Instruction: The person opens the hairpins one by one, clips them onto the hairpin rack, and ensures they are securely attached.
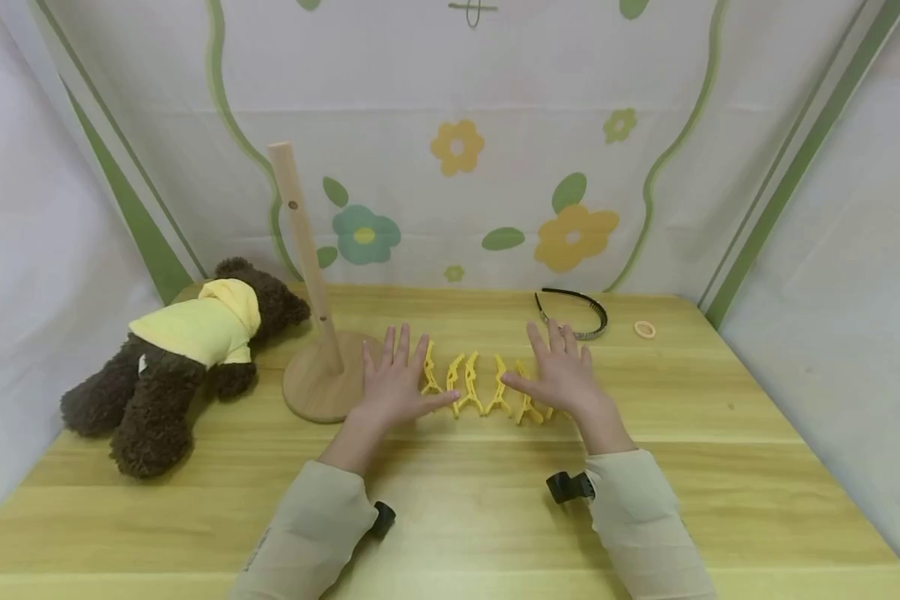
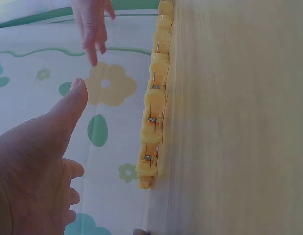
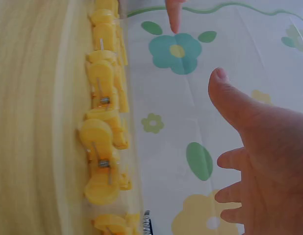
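Observation:
A row of several yellow hair clips (image 1: 471,385) with small metal springs lies on the wooden table, between and partly beneath the two hands in the head view. My left hand (image 1: 396,385) hovers over the row's left end, fingers spread and holding nothing. Over the right end is my right hand (image 1: 558,375), its fingers likewise spread and nothing held. Both wrist views show the yellow clips (image 2: 152,115) standing apart from the hands. Beyond the right fingertips lies a black headband (image 1: 598,312), partly covered by that hand.
A wooden stand (image 1: 307,250) with a round base rises left of the left hand. Farther left, a brown teddy bear (image 1: 153,417) in a yellow hoodie lies on its side. A small peach-coloured ring (image 1: 645,330) lies at the back right. White patterned fabric (image 1: 390,75) encloses the table.

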Demonstrator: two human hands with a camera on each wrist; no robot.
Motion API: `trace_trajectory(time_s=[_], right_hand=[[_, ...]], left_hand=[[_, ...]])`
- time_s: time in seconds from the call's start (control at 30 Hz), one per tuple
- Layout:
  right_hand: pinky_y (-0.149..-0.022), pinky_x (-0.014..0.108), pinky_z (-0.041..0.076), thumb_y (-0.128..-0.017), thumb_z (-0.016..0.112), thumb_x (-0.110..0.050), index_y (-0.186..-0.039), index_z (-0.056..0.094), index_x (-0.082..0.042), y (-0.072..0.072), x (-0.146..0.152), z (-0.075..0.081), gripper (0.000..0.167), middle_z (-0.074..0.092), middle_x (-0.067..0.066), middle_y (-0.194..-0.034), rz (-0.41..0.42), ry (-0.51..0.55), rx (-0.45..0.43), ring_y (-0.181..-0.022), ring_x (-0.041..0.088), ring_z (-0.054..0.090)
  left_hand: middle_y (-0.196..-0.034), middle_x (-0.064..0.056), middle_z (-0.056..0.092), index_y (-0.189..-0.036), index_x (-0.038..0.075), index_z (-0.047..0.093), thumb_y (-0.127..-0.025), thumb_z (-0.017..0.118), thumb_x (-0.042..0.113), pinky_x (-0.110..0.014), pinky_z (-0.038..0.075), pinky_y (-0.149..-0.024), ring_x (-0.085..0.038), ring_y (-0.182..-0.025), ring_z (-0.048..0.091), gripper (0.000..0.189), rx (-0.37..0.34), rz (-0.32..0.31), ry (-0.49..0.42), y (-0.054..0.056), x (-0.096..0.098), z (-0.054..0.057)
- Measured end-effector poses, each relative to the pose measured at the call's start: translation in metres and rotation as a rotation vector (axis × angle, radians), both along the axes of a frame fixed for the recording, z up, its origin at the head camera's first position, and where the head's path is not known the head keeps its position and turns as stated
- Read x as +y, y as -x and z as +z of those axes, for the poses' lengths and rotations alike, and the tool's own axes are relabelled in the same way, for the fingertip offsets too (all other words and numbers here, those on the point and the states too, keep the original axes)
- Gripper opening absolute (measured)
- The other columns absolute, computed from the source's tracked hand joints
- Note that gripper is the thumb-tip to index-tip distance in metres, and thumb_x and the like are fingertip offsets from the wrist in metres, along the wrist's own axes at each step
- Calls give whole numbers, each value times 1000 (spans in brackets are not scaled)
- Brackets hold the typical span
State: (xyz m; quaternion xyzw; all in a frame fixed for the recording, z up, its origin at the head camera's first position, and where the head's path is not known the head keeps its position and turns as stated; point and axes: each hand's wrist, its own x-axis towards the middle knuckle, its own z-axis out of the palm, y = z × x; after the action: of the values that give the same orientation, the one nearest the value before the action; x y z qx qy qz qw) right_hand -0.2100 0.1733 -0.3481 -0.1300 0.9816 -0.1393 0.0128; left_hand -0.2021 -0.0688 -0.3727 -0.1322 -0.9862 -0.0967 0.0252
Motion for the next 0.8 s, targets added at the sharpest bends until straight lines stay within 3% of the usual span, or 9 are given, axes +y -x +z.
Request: trace_trajectory(time_s=[0.13, 0.33, 0.6, 0.7, 0.8], right_hand=[[-90, 62, 2, -77, 47, -61, -140, 6, -9, -1, -1, 0, 91, -3, 23, -140, -6, 7, 5, -125, 39, -8], [-90, 61, 10, -78, 48, -59, -139, 12, -5, -3, 6, -1, 89, 9, 26, -138, -11, 25, 70, -123, 43, 5], [-90, 57, 20, -81, 52, -47, -134, 18, 7, -13, 39, -11, 83, 22, 32, -131, 14, 75, 100, -118, 47, 21], [-90, 56, 22, -81, 53, -47, -133, 20, 8, -17, 48, -18, 83, 26, 33, -129, -11, 72, 67, -115, 47, 25], [-88, 56, 24, -81, 53, -47, -132, 22, 9, -19, 52, -25, 81, 30, 31, -128, -30, 98, 28, -114, 46, 29]], left_hand=[[-139, -11, -10, -140, 19, 5, -66, 31, 79, -55, -11, -92, -26, -124, -19, 99, -2, 5, -4, 1, 0, -2], [-140, -11, -12, -140, 18, 6, -69, 39, 74, -57, -6, -93, -24, -123, -23, 97, 14, -8, -67, -5, -11, -2], [-140, -19, -5, -138, 8, 17, -75, 41, 67, -56, -9, -92, -30, -124, -16, 90, 45, -39, -176, -34, -64, 7], [-140, -20, -4, -138, 8, 20, -77, 45, 62, -57, -11, -91, -32, -125, -15, 85, 79, -16, -213, -42, -86, 5], [-140, -22, 3, -138, 8, 20, -79, 47, 58, -60, -8, -90, -36, -126, -8, 82, 126, 15, -231, -44, -105, 3]])
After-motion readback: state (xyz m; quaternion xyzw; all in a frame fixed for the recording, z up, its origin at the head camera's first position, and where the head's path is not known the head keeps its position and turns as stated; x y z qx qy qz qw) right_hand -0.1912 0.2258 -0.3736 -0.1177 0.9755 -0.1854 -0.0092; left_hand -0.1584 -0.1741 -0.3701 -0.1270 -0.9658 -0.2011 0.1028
